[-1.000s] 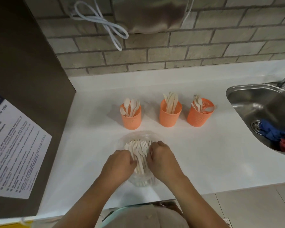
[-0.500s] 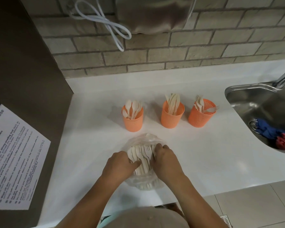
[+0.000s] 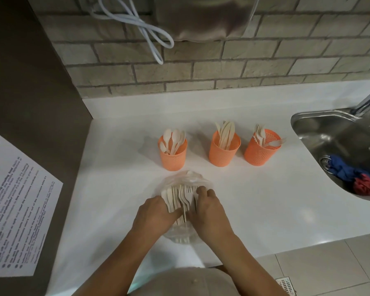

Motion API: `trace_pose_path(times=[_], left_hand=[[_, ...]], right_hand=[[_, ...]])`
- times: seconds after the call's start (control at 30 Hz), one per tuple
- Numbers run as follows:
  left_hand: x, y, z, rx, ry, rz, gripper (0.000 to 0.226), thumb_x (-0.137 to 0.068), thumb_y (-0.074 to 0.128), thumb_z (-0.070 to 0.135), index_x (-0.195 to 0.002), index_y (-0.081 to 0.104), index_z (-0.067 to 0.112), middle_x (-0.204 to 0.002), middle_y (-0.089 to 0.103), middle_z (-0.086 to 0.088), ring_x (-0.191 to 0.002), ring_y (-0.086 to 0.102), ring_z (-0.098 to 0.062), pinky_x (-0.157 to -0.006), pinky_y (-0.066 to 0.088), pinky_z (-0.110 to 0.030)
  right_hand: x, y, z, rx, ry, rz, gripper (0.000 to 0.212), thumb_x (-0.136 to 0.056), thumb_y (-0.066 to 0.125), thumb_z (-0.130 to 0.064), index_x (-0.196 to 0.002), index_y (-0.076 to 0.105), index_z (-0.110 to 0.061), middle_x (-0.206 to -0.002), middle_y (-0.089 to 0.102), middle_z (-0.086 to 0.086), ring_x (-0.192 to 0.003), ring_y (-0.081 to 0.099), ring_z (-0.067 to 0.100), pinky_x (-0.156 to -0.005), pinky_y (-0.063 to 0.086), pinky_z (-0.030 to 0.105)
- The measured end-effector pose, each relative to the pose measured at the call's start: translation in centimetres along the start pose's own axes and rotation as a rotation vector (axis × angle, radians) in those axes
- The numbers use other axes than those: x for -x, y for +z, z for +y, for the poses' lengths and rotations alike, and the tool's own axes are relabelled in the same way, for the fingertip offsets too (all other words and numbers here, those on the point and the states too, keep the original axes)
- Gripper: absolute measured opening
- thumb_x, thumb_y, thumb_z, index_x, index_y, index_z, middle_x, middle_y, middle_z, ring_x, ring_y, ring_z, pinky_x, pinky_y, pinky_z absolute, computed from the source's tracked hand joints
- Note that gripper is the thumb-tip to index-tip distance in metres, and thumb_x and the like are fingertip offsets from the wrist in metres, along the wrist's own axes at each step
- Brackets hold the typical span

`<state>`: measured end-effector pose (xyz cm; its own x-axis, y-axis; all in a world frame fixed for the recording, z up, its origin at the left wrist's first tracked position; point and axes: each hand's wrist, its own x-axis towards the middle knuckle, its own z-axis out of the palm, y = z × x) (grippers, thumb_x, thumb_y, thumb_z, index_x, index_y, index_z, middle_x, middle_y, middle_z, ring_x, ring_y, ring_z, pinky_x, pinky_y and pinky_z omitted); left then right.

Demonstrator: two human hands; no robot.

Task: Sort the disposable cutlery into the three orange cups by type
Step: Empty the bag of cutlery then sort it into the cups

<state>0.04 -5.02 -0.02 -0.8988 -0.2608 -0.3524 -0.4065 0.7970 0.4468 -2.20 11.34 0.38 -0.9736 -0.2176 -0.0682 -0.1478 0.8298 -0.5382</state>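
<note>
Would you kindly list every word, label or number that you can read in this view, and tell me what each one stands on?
"ave use": heading on the white paper notice stuck to the dark panel on the left; the start of the heading is cut off by the frame edge.
Body text of the notice: many lines, too small and blurred to read.
Orange cups: no lettering visible.

orange cups (image 3: 224,154): three upright, row | loose cutlery (image 3: 179,199): pale pile before them
</note>
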Motion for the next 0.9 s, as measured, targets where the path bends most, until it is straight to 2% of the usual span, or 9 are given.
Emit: trace_pose_path(times=[0.17,0.27,0.33,0.47,0.57,0.7,0.77,0.9], left_hand=[[0.0,-0.4,0.0,0.013,-0.023,-0.034,0.044,-0.08,0.067,0.064,-0.105,0.074,0.028,-0.094,0.074,0.007,-0.082,0.068,-0.017,-0.069,0.049,-0.026],[0.5,-0.5,0.6,-0.038,0.001,-0.001,0.041,-0.086,0.064,0.063,-0.107,0.072,0.029,-0.1,0.074,0.005,-0.077,0.06,-0.016,-0.071,0.045,-0.025],[0.8,-0.5,0.6,-0.043,0.011,0.024,0.043,-0.088,0.061,0.066,-0.108,0.071,0.029,-0.1,0.074,0.006,-0.075,0.058,-0.015,-0.071,0.044,-0.025],[0.9,-0.5,0.8,0.019,-0.022,-0.018,0.043,-0.085,0.062,0.067,-0.115,0.067,0.037,-0.093,0.065,0.013,-0.079,0.059,-0.014,-0.073,0.045,-0.026],[1.1,-0.5,1.1,0.02,-0.007,-0.047,0.037,-0.085,0.067,0.059,-0.114,0.065,0.035,-0.092,0.06,0.014,-0.08,0.057,-0.014,-0.071,0.043,-0.026],[1.2,-0.6,0.6,-0.013,0.017,-0.029,0.038,-0.088,0.064,0.054,-0.117,0.068,0.029,-0.1,0.07,0.006,-0.08,0.057,-0.016,-0.071,0.042,-0.026],[1.3,-0.7,0.5,-0.054,-0.002,0.0,0.045,-0.086,0.066,0.058,-0.114,0.07,0.024,-0.094,0.067,0.005,-0.081,0.062,-0.018,-0.07,0.045,-0.026],[1.1,-0.4,0.6,-0.058,-0.017,0.039,0.058,-0.073,0.071,0.072,-0.113,0.069,0.029,-0.097,0.072,0.008,-0.087,0.071,-0.017,-0.073,0.055,-0.029]], right_hand=[[-0.1,-0.3,0.1,0.085,0.074,-0.066,0.046,-0.086,0.069,-0.031,-0.117,0.04,-0.012,-0.099,0.065,0.009,-0.092,0.065,0.033,-0.068,0.045,0.035],[-0.2,0.6,-0.6,0.096,0.041,-0.028,0.034,-0.089,0.057,-0.017,-0.12,0.043,-0.012,-0.1,0.063,0.012,-0.092,0.063,0.033,-0.07,0.05,0.039],[-0.2,1.1,-0.8,0.104,-0.001,0.001,0.035,-0.088,0.049,-0.008,-0.123,0.043,-0.011,-0.101,0.06,0.012,-0.087,0.06,0.032,-0.067,0.046,0.038],[-0.4,1.0,-0.6,-0.053,0.042,-0.023,0.05,-0.087,0.058,-0.011,-0.132,0.036,-0.013,-0.105,0.061,0.011,-0.09,0.063,0.034,-0.071,0.048,0.037],[-0.3,0.9,-0.5,-0.154,0.042,-0.064,0.058,-0.081,0.067,-0.016,-0.129,0.035,-0.019,-0.105,0.065,0.007,-0.091,0.067,0.03,-0.072,0.05,0.033],[0.2,0.4,-0.3,-0.272,0.065,-0.061,0.055,-0.077,0.068,-0.014,-0.121,0.035,-0.021,-0.087,0.064,-0.001,-0.08,0.066,0.025,-0.065,0.047,0.031],[0.4,0.2,0.0,-0.255,0.081,-0.075,0.051,-0.079,0.07,-0.017,-0.116,0.034,-0.02,-0.084,0.061,-0.001,-0.078,0.065,0.026,-0.063,0.043,0.029],[-0.2,-0.2,0.0,-0.088,0.134,-0.109,0.049,-0.084,0.073,-0.025,-0.117,0.041,-0.009,-0.102,0.065,0.011,-0.093,0.066,0.033,-0.07,0.045,0.032]])
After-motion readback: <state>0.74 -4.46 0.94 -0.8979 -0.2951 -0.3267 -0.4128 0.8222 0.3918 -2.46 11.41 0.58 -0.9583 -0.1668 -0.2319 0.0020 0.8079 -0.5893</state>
